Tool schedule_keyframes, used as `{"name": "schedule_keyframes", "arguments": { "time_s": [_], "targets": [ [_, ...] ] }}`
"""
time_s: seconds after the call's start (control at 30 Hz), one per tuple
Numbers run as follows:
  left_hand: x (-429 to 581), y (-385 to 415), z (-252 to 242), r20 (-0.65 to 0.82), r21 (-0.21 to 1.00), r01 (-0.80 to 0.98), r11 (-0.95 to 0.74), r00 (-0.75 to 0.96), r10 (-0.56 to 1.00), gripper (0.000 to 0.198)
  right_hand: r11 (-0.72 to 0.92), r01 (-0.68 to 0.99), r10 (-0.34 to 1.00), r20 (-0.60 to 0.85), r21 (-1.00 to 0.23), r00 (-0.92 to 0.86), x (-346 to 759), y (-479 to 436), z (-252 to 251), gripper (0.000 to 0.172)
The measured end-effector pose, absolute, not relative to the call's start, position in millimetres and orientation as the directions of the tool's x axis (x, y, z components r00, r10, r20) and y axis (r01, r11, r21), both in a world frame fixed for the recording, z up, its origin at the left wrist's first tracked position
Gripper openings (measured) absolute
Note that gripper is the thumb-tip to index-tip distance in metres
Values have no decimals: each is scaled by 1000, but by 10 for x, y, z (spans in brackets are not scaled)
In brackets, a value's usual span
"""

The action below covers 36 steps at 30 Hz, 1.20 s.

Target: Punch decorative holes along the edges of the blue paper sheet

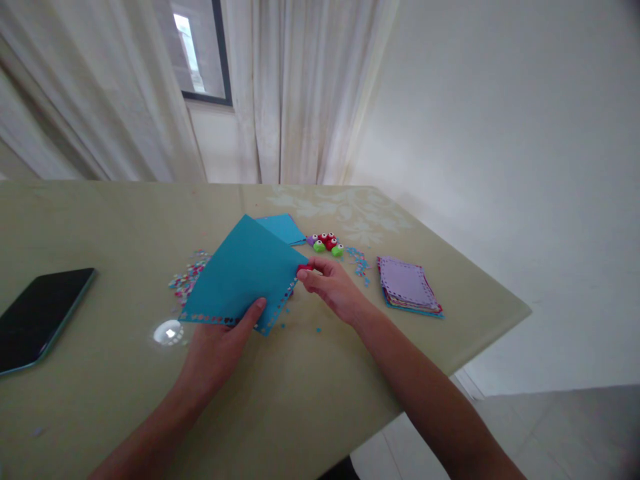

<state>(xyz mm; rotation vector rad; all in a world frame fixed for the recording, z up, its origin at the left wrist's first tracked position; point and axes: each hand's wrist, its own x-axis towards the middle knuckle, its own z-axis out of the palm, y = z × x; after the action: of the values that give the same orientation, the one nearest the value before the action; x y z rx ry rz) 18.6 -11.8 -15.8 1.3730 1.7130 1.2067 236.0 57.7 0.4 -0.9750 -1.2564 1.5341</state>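
Observation:
A blue paper sheet (245, 267) is held up over the table, with small punched holes along its lower edge and part of its right edge. My left hand (225, 340) grips its bottom edge, thumb on the front and the other fingers hidden behind. At the sheet's right corner, my right hand (330, 283) pinches a small red punch (305, 268), which sits on the paper's edge. Another blue sheet (283, 229) lies on the table behind the held one.
Several red, green and purple punches with eyes (327, 244) stand behind my right hand. Paper bits (187, 280) are scattered left, more (359, 262) right. A stack of punched sheets (410, 287) lies right, a dark tablet (43, 317) far left. The table (300, 400) meets a wall.

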Motion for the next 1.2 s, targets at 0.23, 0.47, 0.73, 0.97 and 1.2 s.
{"name": "schedule_keyframes", "arguments": {
  "time_s": [0.23, 0.47, 0.73, 0.97, 1.2],
  "targets": [
    [205, -140, -159, 67, 908, 418, 43, -246, 967, 60, -168, -265, 961, -97, -950, -261, 2368, 579, 3, 51],
    [215, -142, -145, 38, 910, 409, 71, -253, 967, 59, -162, -240, 955, -91, -957, -283, 2371, 577, -1, 55],
    [206, -145, -174, 29, 918, 389, 74, -252, 967, 60, -155, -235, 960, -91, -959, -264, 2352, 570, -10, 53],
    [193, -121, -292, 81, 932, 362, 18, -254, 964, 56, -158, -182, 956, -104, -971, -274, 2318, 574, -21, 56],
    [176, -140, -195, 24, 919, 381, 98, -302, 953, 66, -121, -307, 973, -52, -944, -226, 2322, 583, 12, 49]
  ]
}}
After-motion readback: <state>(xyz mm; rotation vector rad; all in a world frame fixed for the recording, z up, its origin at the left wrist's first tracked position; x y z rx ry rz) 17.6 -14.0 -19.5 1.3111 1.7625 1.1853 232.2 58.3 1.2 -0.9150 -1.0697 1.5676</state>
